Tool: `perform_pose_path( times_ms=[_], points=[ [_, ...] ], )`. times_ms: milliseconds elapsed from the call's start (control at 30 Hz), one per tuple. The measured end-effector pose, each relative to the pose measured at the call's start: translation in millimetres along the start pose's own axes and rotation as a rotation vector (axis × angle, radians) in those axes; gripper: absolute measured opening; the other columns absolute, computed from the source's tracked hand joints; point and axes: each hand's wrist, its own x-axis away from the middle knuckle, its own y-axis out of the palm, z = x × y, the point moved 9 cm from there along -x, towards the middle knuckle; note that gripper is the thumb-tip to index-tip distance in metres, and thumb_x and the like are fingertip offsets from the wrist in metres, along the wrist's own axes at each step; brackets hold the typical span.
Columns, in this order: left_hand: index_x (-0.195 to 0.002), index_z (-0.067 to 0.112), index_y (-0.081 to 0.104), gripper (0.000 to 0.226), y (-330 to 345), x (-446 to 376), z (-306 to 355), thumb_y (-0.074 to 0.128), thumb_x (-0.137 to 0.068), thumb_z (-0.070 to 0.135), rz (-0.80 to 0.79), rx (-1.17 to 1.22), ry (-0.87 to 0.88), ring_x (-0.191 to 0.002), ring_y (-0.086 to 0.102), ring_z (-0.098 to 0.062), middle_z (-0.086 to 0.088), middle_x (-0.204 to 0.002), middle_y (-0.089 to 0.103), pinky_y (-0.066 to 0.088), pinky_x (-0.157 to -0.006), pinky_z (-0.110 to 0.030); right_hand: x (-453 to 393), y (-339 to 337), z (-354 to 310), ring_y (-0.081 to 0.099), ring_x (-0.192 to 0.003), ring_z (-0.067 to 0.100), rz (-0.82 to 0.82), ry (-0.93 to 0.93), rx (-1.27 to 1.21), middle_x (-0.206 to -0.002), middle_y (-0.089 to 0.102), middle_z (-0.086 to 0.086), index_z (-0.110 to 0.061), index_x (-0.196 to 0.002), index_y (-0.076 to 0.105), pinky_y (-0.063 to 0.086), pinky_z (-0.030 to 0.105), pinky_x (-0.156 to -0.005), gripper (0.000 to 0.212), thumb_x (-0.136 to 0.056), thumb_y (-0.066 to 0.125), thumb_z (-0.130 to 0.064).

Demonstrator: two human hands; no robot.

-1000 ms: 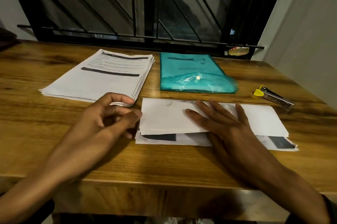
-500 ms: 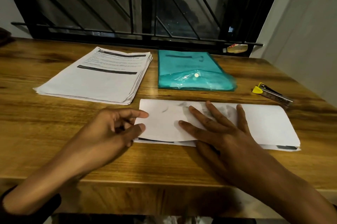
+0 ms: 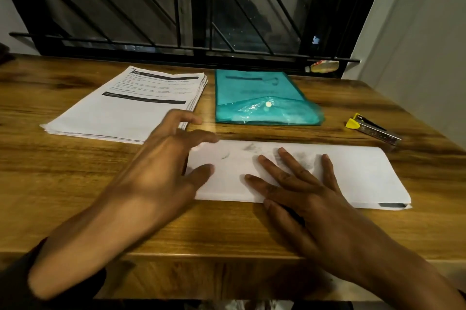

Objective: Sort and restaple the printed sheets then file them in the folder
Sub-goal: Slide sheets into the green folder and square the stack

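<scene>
Right hand [image 3: 297,183] flat, fingers spread, pressing the folded white paper sheets [image 3: 353,176].
Left hand [image 3: 171,158], fingers loose, has released their left edge; stapling looks next.

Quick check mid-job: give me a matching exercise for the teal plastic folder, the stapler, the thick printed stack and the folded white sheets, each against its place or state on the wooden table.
Things:
1. teal plastic snap-button folder
2. yellow-tipped metal stapler
3. thick stack of printed sheets
4. folded white sheets

Places or states:
A. pressed flat under the right hand
B. far left, printed side up
C. far right, untouched
D. centre back near the window, flap closed

Pairs: 1-D, 2-C, 3-B, 4-A
</scene>
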Motion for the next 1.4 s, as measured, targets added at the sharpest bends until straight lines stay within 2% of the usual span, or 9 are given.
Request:
perform_pose_path(
  times_ms=[200,500,667,733,800,967,1067,1267,1400],
  points=[
    [-0.157,0.029,0.005,0.069,67.1,-27.2,45.8,0.021,-0.097,0.057,-0.261,-0.118,0.316,-0.138,-0.015,0.013,0.016,-0.164,0.002,-0.010,-0.108,-0.003,3.3,0.7,0.0,-0.022,-0.142,-0.001,-0.011,0.009,-0.005,-0.155,-0.005,-0.030,-0.055,-0.146,0.010,-0.007,0.059,-0.115,0.053,-0.093,0.008,-0.057],
    [-0.154,0.036,-0.012,0.077,85.6,-23.1,18.5,0.000,-0.087,0.072,-0.395,-0.185,0.350,-0.140,-0.023,0.013,0.024,-0.160,-0.013,-0.017,-0.108,-0.007,47.3,-6.1,38.9,-0.031,-0.134,-0.012,-0.064,0.212,0.039,-0.145,-0.027,-0.040,-0.069,-0.132,-0.019,-0.013,0.044,-0.118,0.059,-0.075,-0.009,-0.077],
    [-0.149,0.040,-0.022,0.074,89.4,-21.3,17.8,-0.004,-0.084,0.071,-0.424,-0.207,0.359,-0.137,-0.030,0.013,0.025,-0.158,-0.022,-0.021,-0.108,-0.011,71.8,-56.8,78.0,0.046,-0.119,-0.012,0.331,0.361,-0.170,-0.125,0.044,-0.043,-0.065,-0.104,0.057,0.010,0.042,-0.119,0.042,-0.079,0.027,-0.081],
    [-0.148,0.042,-0.025,0.075,89.3,-22.2,19.9,-0.006,-0.082,0.072,-0.418,-0.213,0.371,-0.136,-0.032,0.014,0.025,-0.157,-0.024,-0.023,-0.106,-0.009,61.6,-84.2,72.9,0.049,-0.109,-0.008,0.477,0.308,-0.042,-0.120,0.049,-0.034,-0.051,-0.102,0.063,0.026,0.044,-0.114,0.031,-0.087,0.042,-0.067],
    [-0.147,0.042,-0.027,0.073,89.6,-22.9,19.0,-0.006,-0.084,0.072,-0.429,-0.233,0.353,-0.134,-0.034,0.014,0.027,-0.156,-0.027,-0.024,-0.104,-0.008,35.2,-96.0,64.4,0.050,-0.103,-0.002,0.453,0.276,-0.054,-0.117,0.050,-0.029,-0.041,-0.115,0.063,0.039,0.023,-0.096,0.034,-0.086,0.051,-0.054],
    [-0.148,0.046,-0.016,0.078,89.5,-23.8,17.2,0.020,-0.084,0.072,-0.490,-0.105,0.289,-0.128,-0.029,0.026,0.037,-0.151,-0.021,-0.017,-0.102,-0.002,-38.7,-52.8,69.8,0.047,-0.110,0.004,-0.108,0.239,-0.086,-0.124,0.051,-0.021,-0.037,-0.134,0.049,0.035,0.021,-0.086,0.057,-0.082,0.066,-0.051],
    [-0.147,0.054,0.004,0.082,75.8,-29.9,1.7,0.047,-0.079,0.073,-0.515,0.056,0.219,-0.128,-0.008,0.031,0.052,-0.135,-0.008,0.001,-0.107,-0.001,-53.5,-50.0,79.2,0.055,-0.100,0.006,-0.205,0.226,-0.108,-0.111,0.061,-0.018,-0.033,-0.118,0.061,0.046,0.028,-0.086,0.050,-0.074,0.072,-0.053],
    [-0.142,0.062,0.021,0.093,35.6,-43.0,-30.2,0.079,-0.070,0.054,-0.706,0.040,0.173,-0.134,0.028,0.016,0.040,-0.148,0.025,0.028,-0.107,-0.007,-49.0,-48.2,92.0,0.060,-0.089,0.014,-0.331,0.245,-0.108,-0.096,0.066,-0.007,-0.031,-0.099,0.064,0.053,0.041,-0.085,0.056,-0.056,0.072,-0.066],
    [-0.143,0.044,0.039,0.072,-4.1,-94.4,-17.9,0.067,-0.077,0.049,-0.320,-0.051,0.072,-0.136,0.041,-0.009,0.017,-0.149,0.040,0.045,-0.104,-0.033,-40.0,-52.2,96.5,0.063,-0.086,0.009,-0.335,0.260,-0.141,-0.095,0.067,-0.010,-0.035,-0.096,0.062,0.056,0.039,-0.082,0.053,-0.055,0.073,-0.067]
  ],
)
